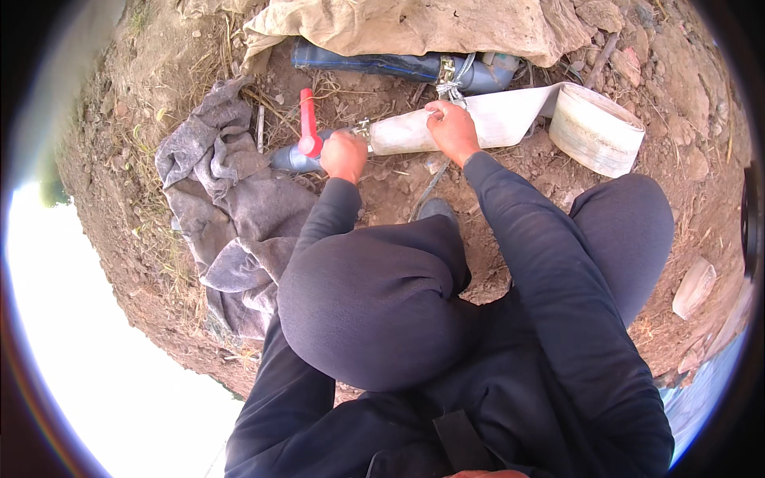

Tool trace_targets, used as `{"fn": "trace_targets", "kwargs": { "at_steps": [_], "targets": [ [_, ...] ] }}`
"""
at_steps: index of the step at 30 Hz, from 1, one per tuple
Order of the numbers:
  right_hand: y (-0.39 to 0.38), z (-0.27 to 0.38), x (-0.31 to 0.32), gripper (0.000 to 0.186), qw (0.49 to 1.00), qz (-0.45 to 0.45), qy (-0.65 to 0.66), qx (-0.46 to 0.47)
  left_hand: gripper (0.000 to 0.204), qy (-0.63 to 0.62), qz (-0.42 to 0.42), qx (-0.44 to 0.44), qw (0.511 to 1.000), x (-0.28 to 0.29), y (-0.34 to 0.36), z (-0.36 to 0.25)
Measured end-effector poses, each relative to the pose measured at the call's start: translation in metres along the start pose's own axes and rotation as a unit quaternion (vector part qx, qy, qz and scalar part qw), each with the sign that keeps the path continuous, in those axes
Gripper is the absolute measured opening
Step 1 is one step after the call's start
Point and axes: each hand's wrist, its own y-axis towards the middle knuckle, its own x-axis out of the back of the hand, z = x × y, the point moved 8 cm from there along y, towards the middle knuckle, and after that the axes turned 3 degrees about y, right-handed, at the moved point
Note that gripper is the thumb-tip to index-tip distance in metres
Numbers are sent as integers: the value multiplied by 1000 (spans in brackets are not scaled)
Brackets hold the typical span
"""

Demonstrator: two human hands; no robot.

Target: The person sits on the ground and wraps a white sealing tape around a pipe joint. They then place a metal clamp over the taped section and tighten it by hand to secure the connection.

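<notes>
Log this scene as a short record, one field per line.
Left hand: fingers curled beside small shiny metal clamp; exact grip hidden
Right hand: at flat, dirty-white hose
Hose shape: stretched between hands, rolled up at right end
Left of left hand: red plastic lever handle, grey round pipe
Beyond hands: dark blue-grey tube, partly under tan fabric sheet
Left side: crumpled grey cloth

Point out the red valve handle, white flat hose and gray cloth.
Red valve handle [307,119], head view: middle of its lever.
White flat hose [508,119], head view: flat unrolled stretch.
Gray cloth [237,203], head view: its middle folds.
</notes>
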Motion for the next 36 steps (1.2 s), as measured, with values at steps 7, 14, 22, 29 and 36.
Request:
{"fn": "trace_targets", "kwargs": {
  "at_steps": [7, 14, 22, 29, 36],
  "targets": [
    [-7, 16, 1, 31, 999, 7, -12, 44, 13, 395, -76, -405, 821, 11, -57, -80],
    [-24, 45, -21, 43, 920, 304, 229, -90, 29, -584, 298, 160, 738, -10, -85, -10],
    [-22, 96, -5, 33, 979, 60, -110, 158, 60, -452, 154, -133, 869, 72, -72, -88],
    [-38, 102, -19, 41, 979, 127, -98, 127, 50, -638, 151, -57, 753, 58, -72, -109],
    [-12, 136, 28, 46, 979, 66, 93, 170, 41, -567, 27, 3, 823, 65, -84, -23]
  ]
}}
